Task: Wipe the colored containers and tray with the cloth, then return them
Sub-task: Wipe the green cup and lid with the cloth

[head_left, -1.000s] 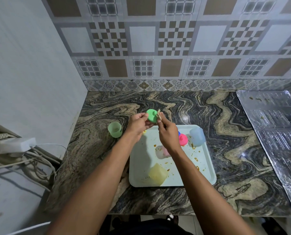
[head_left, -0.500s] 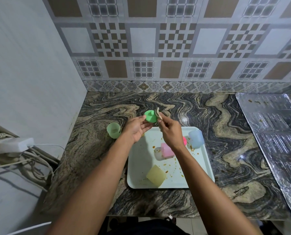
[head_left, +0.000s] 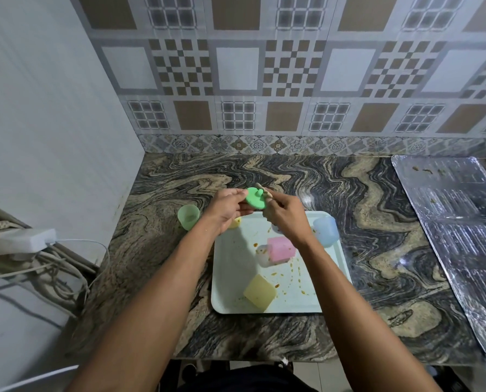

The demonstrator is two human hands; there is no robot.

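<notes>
A swirled dark marble surface point(head_left: 377, 250) lies beneath the fingers, with a stained pale rectangular plastic tray point(head_left: 230, 278) just below them. Fingers of the left hand point(head_left: 224, 210) pinch a round green plastic lid point(head_left: 254, 201). Fingers of the right hand point(head_left: 284, 216) grasp a small beige cloth point(head_left: 265, 193) against it.

A foil sheet point(head_left: 456, 222) lies on the marble counter point(head_left: 179, 179) at right; a white adapter point(head_left: 21, 240) with cables sits left.
</notes>
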